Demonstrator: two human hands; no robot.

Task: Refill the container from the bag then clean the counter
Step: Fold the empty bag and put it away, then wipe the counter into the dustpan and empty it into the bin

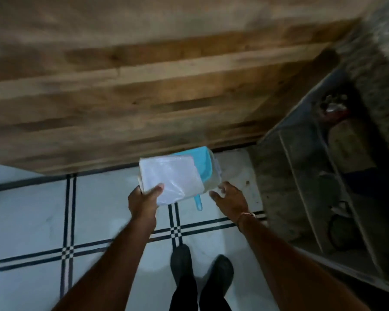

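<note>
My left hand grips the near left corner of a white plastic bag that lies on top of a clear container with a light blue lid. A blue scoop handle sticks out below the bag. My right hand is spread open at the container's near right corner, its fingertips close to or just touching it. The stack is held over the tiled floor in front of the wooden counter. The picture is blurred.
White floor tiles with dark striped borders lie below. My feet in dark shoes stand near the bottom. To the right is an open shelf unit with dim objects inside, beside a rough stone wall.
</note>
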